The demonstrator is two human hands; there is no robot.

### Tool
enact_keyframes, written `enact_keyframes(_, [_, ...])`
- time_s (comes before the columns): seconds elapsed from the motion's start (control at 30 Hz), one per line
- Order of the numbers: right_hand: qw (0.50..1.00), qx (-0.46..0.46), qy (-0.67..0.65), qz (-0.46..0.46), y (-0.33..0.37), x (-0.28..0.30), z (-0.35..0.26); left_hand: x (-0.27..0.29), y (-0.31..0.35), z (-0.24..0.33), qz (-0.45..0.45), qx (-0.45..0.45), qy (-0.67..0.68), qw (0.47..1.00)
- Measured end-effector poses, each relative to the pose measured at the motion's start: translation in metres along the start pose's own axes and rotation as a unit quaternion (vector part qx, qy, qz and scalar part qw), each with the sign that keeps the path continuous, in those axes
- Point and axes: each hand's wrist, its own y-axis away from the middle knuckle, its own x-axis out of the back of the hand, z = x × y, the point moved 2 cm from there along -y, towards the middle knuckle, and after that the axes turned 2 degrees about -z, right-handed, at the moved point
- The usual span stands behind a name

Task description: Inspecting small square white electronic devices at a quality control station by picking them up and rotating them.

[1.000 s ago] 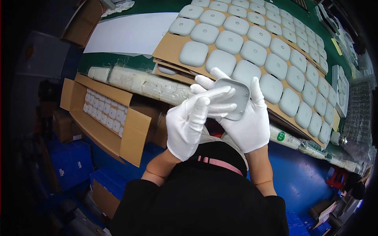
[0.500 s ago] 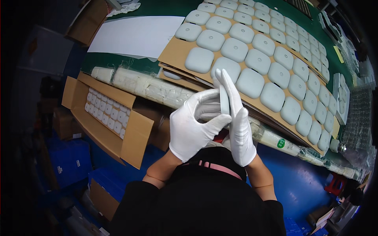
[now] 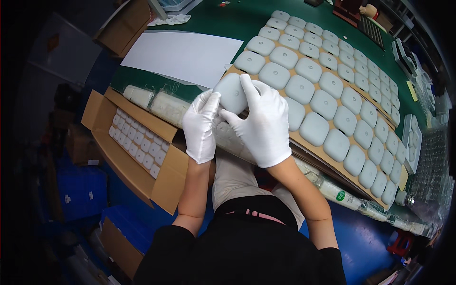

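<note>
A pale grey rounded-square plastic case [image 3: 231,94] with a small round mark on its face is between my white-gloved hands, above the near left corner of the cardboard sheets. My left hand [image 3: 200,129] pinches its left edge, fingers pressed together. From the other side, my right hand [image 3: 265,124] grips it, with the index finger along the upper right edge and the thumb at the lower edge. Several rows of matching cases [image 3: 324,104] lie on the brown cardboard sheet [image 3: 304,141], close to my right hand.
A large white sheet [image 3: 183,54] lies on the green table [image 3: 223,21]. Plastic-wrapped rolls [image 3: 166,107] run along the table's near edge. At lower left, an open carton [image 3: 166,187] holds more cases. A keyboard [image 3: 372,32] and clear plastic trays [image 3: 427,161] are at right.
My hands have moved up and left with the case. It was edge-on between them; now its marked face shows. My right hand has turned, back upward. The view has shifted too.
</note>
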Motion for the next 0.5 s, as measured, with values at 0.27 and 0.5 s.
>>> enact_keyframes(0.27, [0.994, 0.044, 0.093, -0.033, -0.042, -0.031, 0.01, 0.006, -0.034, 0.012, 0.055, -0.113, -0.319, 0.939])
enact_keyframes(0.5, [0.99, 0.092, 0.108, 0.019, -0.039, -0.036, 0.013, 0.021, -0.05, -0.006, 0.045, -0.257, -0.452, 0.853])
